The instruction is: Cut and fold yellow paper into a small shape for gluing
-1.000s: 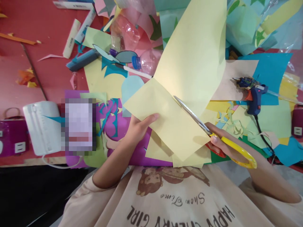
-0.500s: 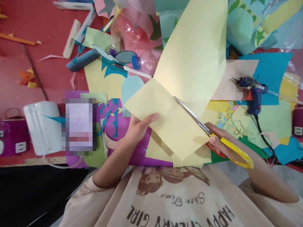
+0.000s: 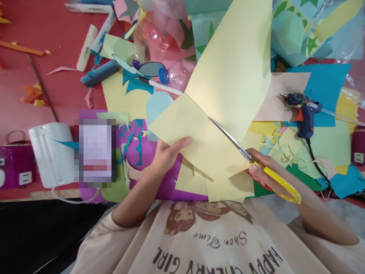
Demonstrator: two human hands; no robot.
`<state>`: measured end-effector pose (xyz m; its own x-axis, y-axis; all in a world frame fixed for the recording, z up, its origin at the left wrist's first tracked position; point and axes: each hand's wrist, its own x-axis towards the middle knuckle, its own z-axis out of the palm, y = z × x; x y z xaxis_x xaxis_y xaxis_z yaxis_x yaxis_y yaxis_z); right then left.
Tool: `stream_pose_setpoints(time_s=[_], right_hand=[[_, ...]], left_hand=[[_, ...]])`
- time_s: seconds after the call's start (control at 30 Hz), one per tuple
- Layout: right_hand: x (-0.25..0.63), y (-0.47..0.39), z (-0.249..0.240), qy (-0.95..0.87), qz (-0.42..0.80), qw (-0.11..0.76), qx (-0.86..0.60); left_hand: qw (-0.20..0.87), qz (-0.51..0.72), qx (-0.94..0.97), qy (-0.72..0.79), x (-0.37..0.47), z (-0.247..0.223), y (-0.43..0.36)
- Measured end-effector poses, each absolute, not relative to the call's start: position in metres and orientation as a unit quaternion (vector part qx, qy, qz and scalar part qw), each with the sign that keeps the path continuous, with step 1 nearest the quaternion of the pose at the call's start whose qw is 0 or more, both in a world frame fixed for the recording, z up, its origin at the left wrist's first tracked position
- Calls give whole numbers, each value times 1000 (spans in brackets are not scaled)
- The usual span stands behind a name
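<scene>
A large pale yellow sheet rises from in front of me toward the top of the view, with a slit running in from its left edge. My left hand pinches the near flap, thumb on top and fingers hidden underneath. My right hand is closed round the yellow and red handles of the scissors. The blades look nearly closed and point up and left, their tip at the slit. More yellow paper lies under the near flap.
A blue glue gun with a cord lies at the right. Beside it are paper scraps. A clear bottle stands beyond the left hand. Markers, a blurred-out phone-like object and a white device are on the left.
My right hand and the scissors have shifted slightly left. The near flap's lower right corner has changed shape and looks bent under. My left hand has stayed in place.
</scene>
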<state>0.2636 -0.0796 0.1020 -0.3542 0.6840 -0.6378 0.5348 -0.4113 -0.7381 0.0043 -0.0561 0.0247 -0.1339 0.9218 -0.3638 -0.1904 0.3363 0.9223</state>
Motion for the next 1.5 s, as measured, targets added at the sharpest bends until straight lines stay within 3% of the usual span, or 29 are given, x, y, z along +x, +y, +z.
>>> stream_pose_setpoints(time_s=[0.37,1.5], right_hand=[[282,-79,97,-598,629,19,-496],[265,-74,85,-543,687,78,-477]], left_hand=[[582,491,296,576,5,24,-59],[623,464,303,552,5,24,-65]])
